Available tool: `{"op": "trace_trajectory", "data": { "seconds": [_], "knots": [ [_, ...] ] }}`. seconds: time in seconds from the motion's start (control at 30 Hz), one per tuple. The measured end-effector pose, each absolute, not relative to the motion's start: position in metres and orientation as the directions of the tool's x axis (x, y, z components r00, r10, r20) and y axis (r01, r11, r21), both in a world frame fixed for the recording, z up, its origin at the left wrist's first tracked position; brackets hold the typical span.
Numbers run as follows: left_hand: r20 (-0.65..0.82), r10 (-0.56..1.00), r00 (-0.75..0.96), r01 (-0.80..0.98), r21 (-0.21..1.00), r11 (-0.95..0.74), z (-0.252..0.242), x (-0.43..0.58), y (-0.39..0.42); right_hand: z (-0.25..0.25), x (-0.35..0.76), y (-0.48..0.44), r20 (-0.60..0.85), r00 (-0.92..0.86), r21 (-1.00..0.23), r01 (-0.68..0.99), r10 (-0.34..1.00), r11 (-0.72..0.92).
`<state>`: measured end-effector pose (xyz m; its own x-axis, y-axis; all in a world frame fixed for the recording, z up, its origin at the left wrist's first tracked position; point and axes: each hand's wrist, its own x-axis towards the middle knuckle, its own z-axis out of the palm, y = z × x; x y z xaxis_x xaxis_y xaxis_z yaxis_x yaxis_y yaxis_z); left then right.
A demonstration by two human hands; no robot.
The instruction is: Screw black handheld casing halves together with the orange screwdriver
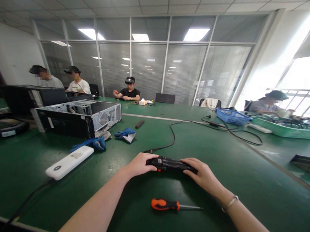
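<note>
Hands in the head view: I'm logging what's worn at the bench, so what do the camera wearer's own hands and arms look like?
The left hand and right hand are both ungloved, and no sleeves show on the forearms. The right wrist wears a thin, pale, rounded bracelet; the left wrist shows none. I see no markings on either arm.

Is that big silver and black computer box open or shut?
Open. On the upper side of the computer case, no cover hides the parts inside, so you can look right in.
</note>
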<state>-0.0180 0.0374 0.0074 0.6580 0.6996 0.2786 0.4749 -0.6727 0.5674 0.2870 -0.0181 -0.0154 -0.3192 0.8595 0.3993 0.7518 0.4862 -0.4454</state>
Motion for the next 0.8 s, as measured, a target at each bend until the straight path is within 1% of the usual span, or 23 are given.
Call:
{"op": "trace_trajectory", "data": {
  "seconds": [0.17, 0.3, 0.4, 0.5, 0.6, 0.8],
  "knots": [
    [0.258, 0.692, 0.675, 0.472, 0.570, -0.672, 0.0078, -0.0201, 0.0379, -0.0157, 0.2872, -0.0165, 0.379, -0.322, -0.449, 0.755, 0.868, 0.477],
    [0.239, 0.696, 0.677, 0.500, 0.546, -0.673, 0.0065, -0.0191, 0.0391, -0.0135, 0.2853, -0.0186, 0.351, -0.331, -0.408, 0.788, 0.876, 0.461],
    [0.217, 0.716, 0.663, 0.536, 0.530, -0.657, 0.0042, -0.0173, 0.0405, -0.0126, 0.2840, -0.0203, 0.366, -0.341, -0.388, 0.790, 0.866, 0.475],
    [0.231, 0.723, 0.651, 0.520, 0.558, -0.647, 0.0032, -0.0164, 0.0406, -0.0138, 0.2847, -0.0197, 0.382, -0.340, -0.398, 0.779, 0.859, 0.486],
    [0.254, 0.722, 0.643, 0.479, 0.602, -0.638, 0.0049, -0.0168, 0.0391, -0.0154, 0.2868, -0.0177, 0.369, -0.338, -0.407, 0.778, 0.866, 0.478],
    [0.249, 0.728, 0.639, 0.451, 0.646, -0.617, 0.0095, -0.0180, 0.0363, -0.0135, 0.2876, -0.0173, 0.382, -0.319, -0.436, 0.765, 0.867, 0.474]
  ]
}}
